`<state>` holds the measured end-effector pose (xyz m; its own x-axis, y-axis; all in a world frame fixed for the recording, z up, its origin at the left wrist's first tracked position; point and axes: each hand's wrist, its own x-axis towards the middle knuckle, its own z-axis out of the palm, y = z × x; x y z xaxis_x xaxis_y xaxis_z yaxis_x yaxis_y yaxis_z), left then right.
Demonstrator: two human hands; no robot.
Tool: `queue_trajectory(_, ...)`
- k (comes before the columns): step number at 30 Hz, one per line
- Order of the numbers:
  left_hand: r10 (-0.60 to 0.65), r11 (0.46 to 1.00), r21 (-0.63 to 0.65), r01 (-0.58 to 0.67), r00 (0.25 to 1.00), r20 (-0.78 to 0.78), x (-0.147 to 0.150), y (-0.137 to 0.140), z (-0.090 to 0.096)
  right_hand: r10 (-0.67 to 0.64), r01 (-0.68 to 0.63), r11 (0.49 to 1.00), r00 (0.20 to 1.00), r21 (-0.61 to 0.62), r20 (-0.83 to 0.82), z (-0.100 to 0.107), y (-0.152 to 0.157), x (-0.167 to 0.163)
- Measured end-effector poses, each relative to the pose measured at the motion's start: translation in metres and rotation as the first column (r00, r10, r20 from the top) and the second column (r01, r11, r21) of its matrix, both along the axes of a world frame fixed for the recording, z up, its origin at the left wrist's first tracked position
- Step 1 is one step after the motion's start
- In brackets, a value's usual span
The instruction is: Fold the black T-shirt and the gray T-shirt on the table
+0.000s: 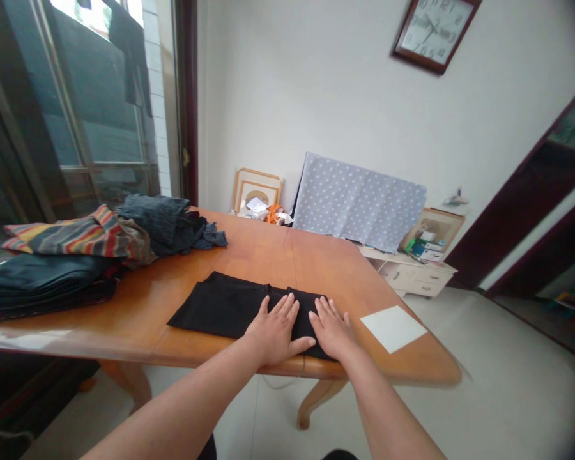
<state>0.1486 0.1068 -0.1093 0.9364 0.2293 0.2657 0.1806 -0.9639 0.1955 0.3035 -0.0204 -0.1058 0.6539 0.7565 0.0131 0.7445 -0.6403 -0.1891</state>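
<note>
A folded black garment lies flat as a long strip near the front edge of the wooden table. My left hand rests palm down on its right half, fingers stretched out and thumb pointing right. Close beside it, my right hand lies flat on the garment's right end, fingers extended. Neither hand grips the cloth. Which kind of garment it is, I cannot tell. A white sheet lies on the tabletop to the right of my right hand.
On the table's left side sit a stack of folded dark clothes, a striped garment and a crumpled blue-grey garment. Beyond the far edge, a dotted grey cloth covers something above a white cabinet.
</note>
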Motion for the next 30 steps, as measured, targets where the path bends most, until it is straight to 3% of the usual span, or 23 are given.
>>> queue_trajectory(5,-0.009,1.000,-0.029,0.009,1.000,-0.006,-0.002,-0.001,0.003,-0.006,0.006,1.000,1.000,-0.009,0.002,-0.003,0.000,0.001)
queue_trajectory(10,0.007,0.988,-0.151,-0.005,1.000,0.015,-0.008,0.006,0.016,0.003,-0.003,1.000,1.000,-0.001,0.011,-0.007,0.000,0.004)
queue_trajectory(15,0.246,0.959,-0.196,-0.205,0.945,0.214,-0.041,0.051,0.029,-0.005,0.005,1.000,1.000,0.030,0.003,-0.012,0.001,0.006)
queue_trajectory(18,0.503,0.864,-0.184,-0.469,0.830,0.241,-0.075,0.094,0.034,-0.011,0.013,0.997,0.999,0.081,-0.032,-0.015,0.000,0.009)
queue_trajectory(20,0.664,0.748,-0.179,-0.639,0.724,0.186,-0.099,0.121,0.036,-0.010,0.020,0.987,0.998,0.159,-0.066,-0.019,-0.003,0.012)
queue_trajectory(23,0.789,0.605,-0.209,-0.768,0.614,0.025,-0.127,0.150,0.037,-0.011,0.064,0.932,0.989,0.356,-0.149,-0.023,-0.008,0.018)
queue_trajectory(26,0.808,0.534,-0.261,-0.804,0.576,-0.121,-0.138,0.161,0.038,0.007,0.137,0.834,0.966,0.534,-0.260,-0.026,-0.014,0.022)
queue_trajectory(30,0.807,0.501,-0.257,-0.826,0.554,-0.206,-0.132,0.160,0.038,0.061,0.162,0.755,0.948,0.635,-0.313,-0.030,-0.019,0.025)
